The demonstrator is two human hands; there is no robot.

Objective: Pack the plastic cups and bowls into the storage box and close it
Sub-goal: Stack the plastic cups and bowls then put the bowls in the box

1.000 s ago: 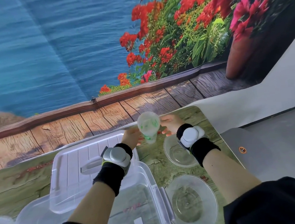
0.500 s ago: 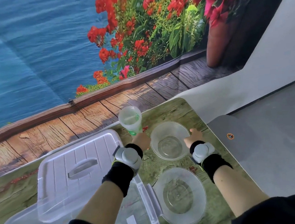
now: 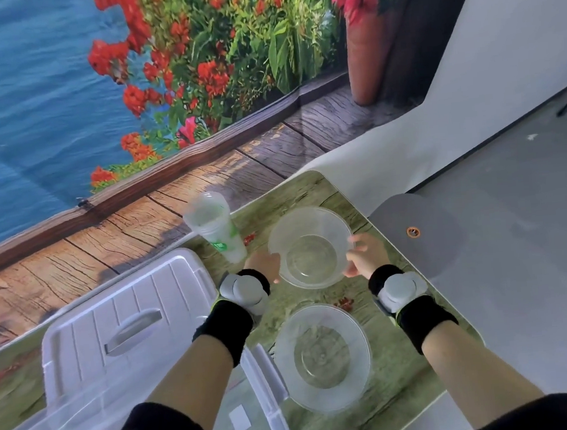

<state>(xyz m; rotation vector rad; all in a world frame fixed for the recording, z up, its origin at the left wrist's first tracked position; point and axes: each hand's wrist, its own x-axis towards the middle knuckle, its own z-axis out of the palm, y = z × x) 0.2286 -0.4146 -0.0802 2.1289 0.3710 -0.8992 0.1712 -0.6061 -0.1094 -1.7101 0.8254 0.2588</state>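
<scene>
Packing has barely begun: the storage box (image 3: pixel 255 419) looks empty as far as it shows, its lid (image 3: pixel 124 328) resting across it. Both hands clasp the far bowl (image 3: pixel 309 247), left hand (image 3: pixel 262 263) and right hand (image 3: pixel 364 254) on opposite rims. Nearer than it sits the second bowl (image 3: pixel 322 355); left of it the cup (image 3: pixel 216 227) stands on the bench (image 3: pixel 385 377), released half a second ago.
</scene>
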